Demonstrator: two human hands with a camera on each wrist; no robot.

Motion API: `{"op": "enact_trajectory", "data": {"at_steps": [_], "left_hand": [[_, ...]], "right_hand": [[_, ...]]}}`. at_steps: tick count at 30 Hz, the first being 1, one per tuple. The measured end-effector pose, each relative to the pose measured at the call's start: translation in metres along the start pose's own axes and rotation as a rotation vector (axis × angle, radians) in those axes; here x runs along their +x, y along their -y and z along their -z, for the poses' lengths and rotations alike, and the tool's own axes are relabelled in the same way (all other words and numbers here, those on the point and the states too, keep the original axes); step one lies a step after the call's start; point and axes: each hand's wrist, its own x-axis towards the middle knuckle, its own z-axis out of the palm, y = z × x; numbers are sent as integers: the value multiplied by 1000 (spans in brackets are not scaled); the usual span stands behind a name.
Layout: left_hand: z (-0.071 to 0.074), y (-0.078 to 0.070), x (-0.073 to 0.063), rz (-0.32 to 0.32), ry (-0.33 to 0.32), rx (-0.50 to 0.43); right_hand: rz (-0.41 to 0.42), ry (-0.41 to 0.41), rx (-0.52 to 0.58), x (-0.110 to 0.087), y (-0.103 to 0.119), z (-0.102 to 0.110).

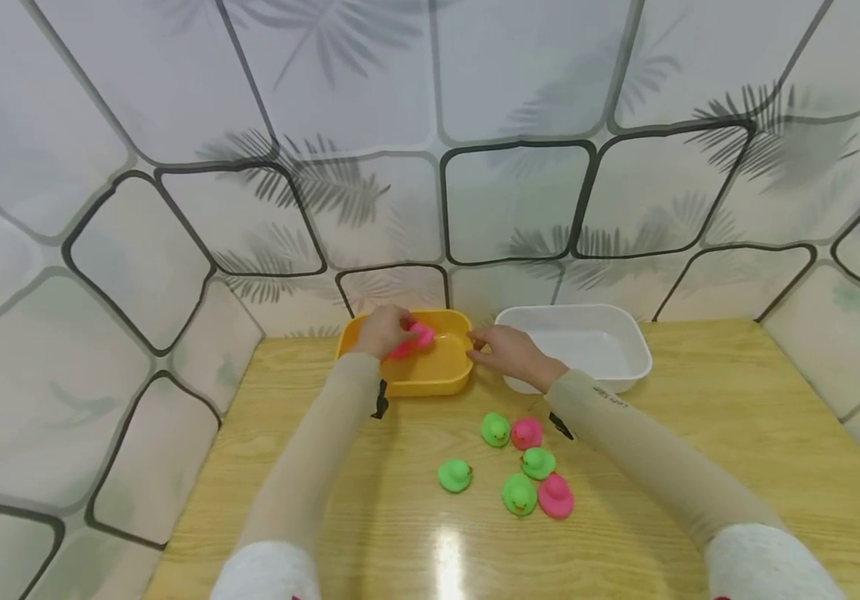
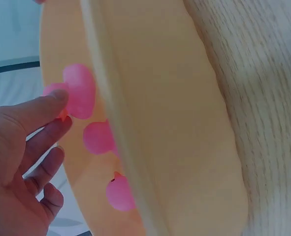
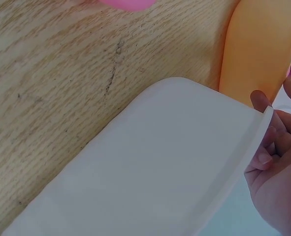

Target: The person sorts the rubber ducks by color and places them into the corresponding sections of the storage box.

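Note:
My left hand (image 1: 385, 331) is over the orange tray (image 1: 430, 388), pinching a pink rubber duck (image 2: 81, 92) between thumb and fingers. Below it, inside the tray, sit a pink duck (image 2: 98, 137) and another pink duck (image 2: 120, 193), both partly hidden by the rim in the left wrist view. My right hand (image 1: 508, 350) holds nothing visible. Its fingertips are right at the orange tray's right rim, while the palm hangs by the left end of the white tray (image 1: 628, 382). In the right wrist view the white rim covers part of those fingers.
On the wooden table (image 1: 325, 500), in front of the trays, lie several green ducks, among them one set apart (image 1: 456, 476), and a pink duck (image 1: 527, 433) and another pink duck (image 1: 555, 497). A patterned wall (image 1: 505, 200) stands close behind both trays.

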Motion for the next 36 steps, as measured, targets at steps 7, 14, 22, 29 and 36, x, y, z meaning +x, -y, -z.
{"op": "enact_trajectory", "data": {"at_steps": [7,14,22,29,36], "left_hand": [[-8,-1,7,30,15,52],[-17,0,12,19,37,85],[-22,6,13,-3,4,175],[-20,14,8,23,-14,206],[-19,13,7,3,-14,200]], "right_hand": [[-4,4,16,0,1,1],[-13,11,17,0,2,0],[0,3,18,-1,1,0],[3,2,19,0,2,-1],[-2,11,6,0,2,1]]}}
